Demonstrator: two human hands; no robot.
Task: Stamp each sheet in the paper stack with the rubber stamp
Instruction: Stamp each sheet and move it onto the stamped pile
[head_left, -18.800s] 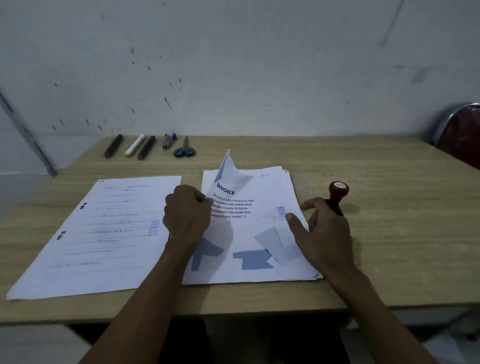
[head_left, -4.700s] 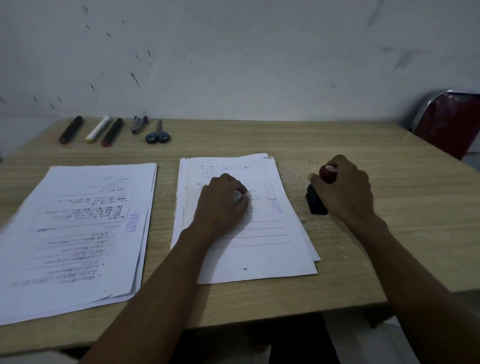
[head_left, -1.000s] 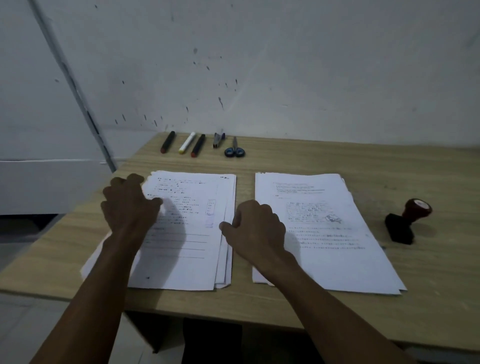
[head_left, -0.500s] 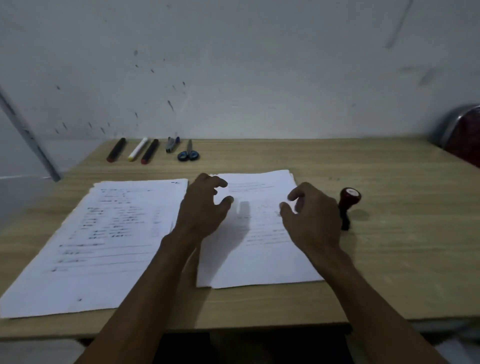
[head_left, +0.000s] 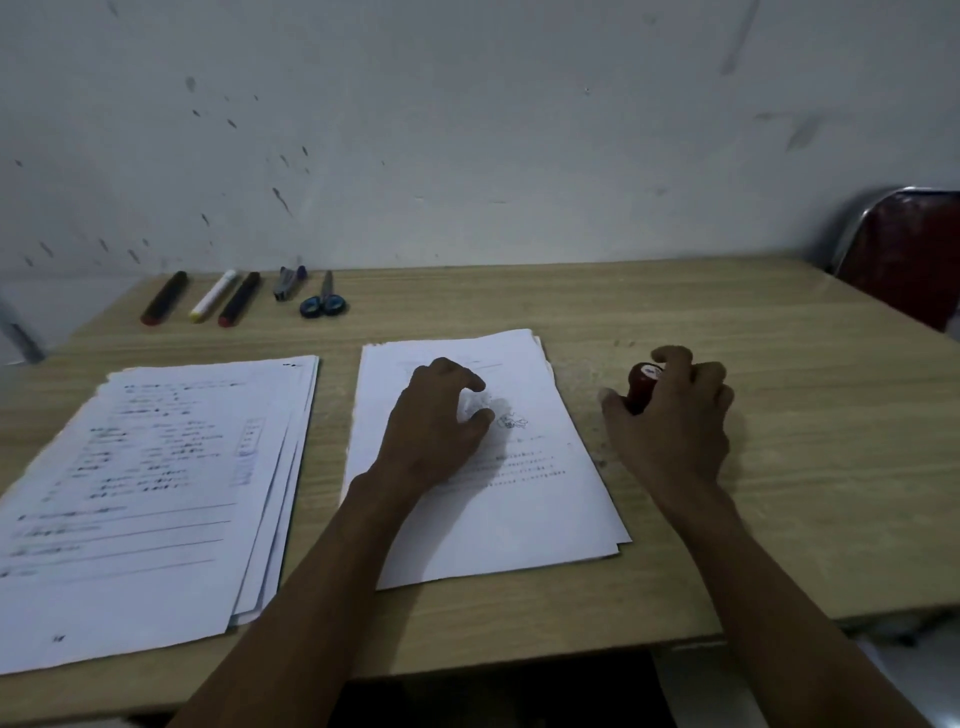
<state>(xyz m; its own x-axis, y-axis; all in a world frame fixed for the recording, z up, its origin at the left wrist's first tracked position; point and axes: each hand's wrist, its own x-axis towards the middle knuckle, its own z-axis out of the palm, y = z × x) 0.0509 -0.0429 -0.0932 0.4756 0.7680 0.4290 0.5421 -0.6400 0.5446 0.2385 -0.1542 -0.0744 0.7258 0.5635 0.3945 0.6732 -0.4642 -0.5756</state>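
A stack of white printed sheets (head_left: 530, 519) lies in the middle of the wooden table (head_left: 779, 467). My left hand (head_left: 436, 421) rests on its upper half with fingers loosely curled, fingertips on the top sheet. To the right of the stack, my right hand (head_left: 675, 415) curls around the rubber stamp (head_left: 641, 382); its red knob with a white label shows between thumb and fingers, and its base is hidden. A second, fanned pile of printed sheets (head_left: 145, 493) lies on the left.
Three markers (head_left: 208, 296), a small stapler (head_left: 288, 280) and blue-handled scissors (head_left: 323, 301) lie in a row at the table's back left, by the white wall. A red chair with a metal frame (head_left: 904, 249) stands at the back right corner.
My right hand has moved right off the stack and closed around the stamp. My left hand has stayed on the upper part of the middle stack.
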